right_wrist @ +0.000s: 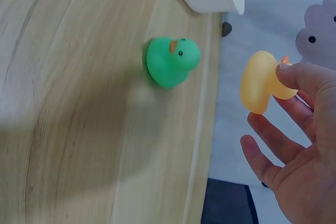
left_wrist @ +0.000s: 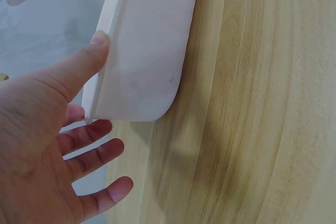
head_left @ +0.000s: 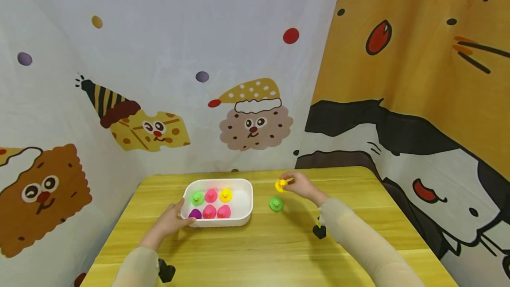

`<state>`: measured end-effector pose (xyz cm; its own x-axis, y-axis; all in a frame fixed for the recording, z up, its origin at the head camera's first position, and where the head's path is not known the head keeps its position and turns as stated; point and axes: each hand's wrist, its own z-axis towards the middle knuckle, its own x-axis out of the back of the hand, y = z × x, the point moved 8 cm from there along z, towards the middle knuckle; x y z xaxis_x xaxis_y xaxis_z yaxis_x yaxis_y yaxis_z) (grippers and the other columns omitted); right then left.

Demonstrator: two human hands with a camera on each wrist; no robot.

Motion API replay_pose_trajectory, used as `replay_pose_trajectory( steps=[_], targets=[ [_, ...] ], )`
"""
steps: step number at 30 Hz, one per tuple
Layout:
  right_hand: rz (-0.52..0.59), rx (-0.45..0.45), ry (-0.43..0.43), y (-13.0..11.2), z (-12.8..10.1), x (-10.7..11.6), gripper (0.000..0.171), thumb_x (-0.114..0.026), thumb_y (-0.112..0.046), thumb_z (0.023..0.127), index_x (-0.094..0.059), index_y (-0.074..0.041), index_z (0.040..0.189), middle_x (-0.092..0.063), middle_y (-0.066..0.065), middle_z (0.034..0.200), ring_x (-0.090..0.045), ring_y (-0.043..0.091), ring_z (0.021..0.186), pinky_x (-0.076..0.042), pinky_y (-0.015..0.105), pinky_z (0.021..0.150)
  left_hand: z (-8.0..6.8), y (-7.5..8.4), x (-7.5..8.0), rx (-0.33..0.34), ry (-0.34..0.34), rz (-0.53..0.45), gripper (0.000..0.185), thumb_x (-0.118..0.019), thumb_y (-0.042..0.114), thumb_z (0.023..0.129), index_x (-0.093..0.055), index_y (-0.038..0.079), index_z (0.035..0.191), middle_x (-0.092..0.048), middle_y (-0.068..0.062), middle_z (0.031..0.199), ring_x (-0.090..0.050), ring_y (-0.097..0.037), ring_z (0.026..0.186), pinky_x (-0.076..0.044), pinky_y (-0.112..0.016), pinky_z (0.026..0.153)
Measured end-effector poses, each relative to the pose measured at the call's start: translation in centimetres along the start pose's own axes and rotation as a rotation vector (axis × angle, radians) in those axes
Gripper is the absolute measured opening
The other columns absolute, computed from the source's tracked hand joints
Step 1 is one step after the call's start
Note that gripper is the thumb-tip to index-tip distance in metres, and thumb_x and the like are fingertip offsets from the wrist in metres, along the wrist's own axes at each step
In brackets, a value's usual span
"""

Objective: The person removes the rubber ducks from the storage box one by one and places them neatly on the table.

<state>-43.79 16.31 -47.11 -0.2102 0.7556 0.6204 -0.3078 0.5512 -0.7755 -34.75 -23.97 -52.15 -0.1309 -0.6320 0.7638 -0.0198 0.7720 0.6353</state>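
Right grip (head_left: 301, 185) pinches yellow duck (head_left: 280, 185); left grip (head_left: 172, 219), fingers relaxed, steadies unlabelled white tub (head_left: 247, 209).

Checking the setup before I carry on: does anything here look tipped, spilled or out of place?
Nothing stands out. Six toy ducks sit inside the white tub, which the left hand touches at its rim. One green duck stands upright on the table, and the right hand pinches a yellow duck.

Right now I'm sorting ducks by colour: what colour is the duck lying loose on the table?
Green duck, with an orange beak; the right wrist view shows it best.
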Motion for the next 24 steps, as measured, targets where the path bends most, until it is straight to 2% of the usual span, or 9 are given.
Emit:
replay_pose_trajectory(
  steps=[5,11,17,24],
  targets=[
    [0.004,-0.014,0.000,0.9,-0.3,0.7,0.029,-0.065,0.000,0.075,-0.062,-0.007,0.103,-0.059,0.007,0.106,-0.058,0.024,0.087,-0.050,0.027,0.066,0.2,-0.3,-0.1,0.005,-0.004,0.014,0.102,-0.060,0.062,0.067,-0.020,0.001,0.139,-0.032,-0.028,0.128,-0.039,-0.041,0.110,-0.030,-0.057,0.090],
    [0.003,-0.020,0.011,2.2,-0.9,1.4,0.029,-0.065,0.002,0.075,-0.063,-0.005,0.103,-0.058,0.009,0.107,-0.057,0.027,0.090,-0.050,0.029,0.068,0.1,0.0,0.0,0.001,-0.006,0.016,0.097,-0.063,0.055,0.071,-0.020,0.001,0.139,-0.032,-0.029,0.128,-0.039,-0.041,0.110,-0.029,-0.057,0.090],
    [0.001,0.001,-0.013,3.3,-1.8,1.5,0.029,-0.062,0.005,0.075,-0.063,-0.003,0.103,-0.057,0.014,0.109,-0.054,0.033,0.097,-0.049,0.030,0.072,0.1,0.1,0.2,0.007,-0.005,0.020,0.102,-0.061,0.061,0.067,-0.020,0.001,0.139,-0.032,-0.028,0.128,-0.038,-0.041,0.111,-0.029,-0.057,0.091],
    [-0.058,0.022,-0.044,4.4,-2.4,1.4,0.030,-0.064,0.005,0.073,-0.065,-0.005,0.102,-0.059,0.012,0.108,-0.055,0.031,0.096,-0.049,0.033,0.074,0.0,0.2,0.1,0.011,-0.005,0.016,0.102,-0.060,0.062,0.067,-0.020,0.001,0.139,-0.033,-0.028,0.127,-0.039,-0.041,0.111,-0.029,-0.057,0.091]
  ],
)
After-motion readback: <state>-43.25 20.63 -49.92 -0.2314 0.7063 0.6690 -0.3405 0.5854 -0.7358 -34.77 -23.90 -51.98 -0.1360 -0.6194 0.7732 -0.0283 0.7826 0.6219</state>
